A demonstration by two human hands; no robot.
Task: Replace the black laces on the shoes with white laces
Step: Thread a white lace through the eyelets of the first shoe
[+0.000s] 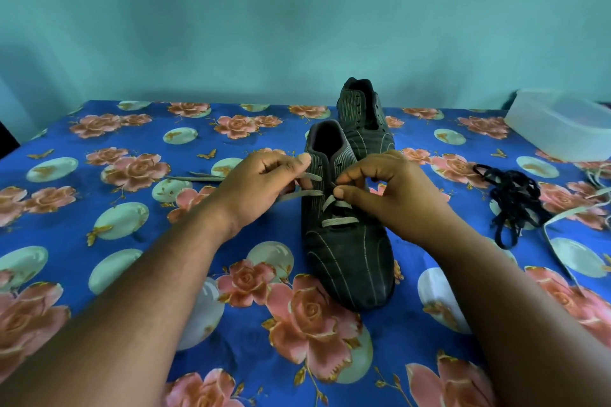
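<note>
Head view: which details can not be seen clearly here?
- Near shoe: upper eyelets on its right side, covered by the right hand.
- Far shoe: its toe, hidden behind the near shoe.
- Spare white lace: cut off by the right edge.
- White lace: its part inside the left hand.

No readable text from my end — no brand mark, number or label that I can make out. The near shoe (347,254) shows only pale curved stripes, no logo. The far shoe (363,119) likewise. The tablecloth (139,142) bears roses and butterflies, no lettering. The white container (558,124) looks unmarked — though it sits at the blurred edge, so I can't be sure.
</note>
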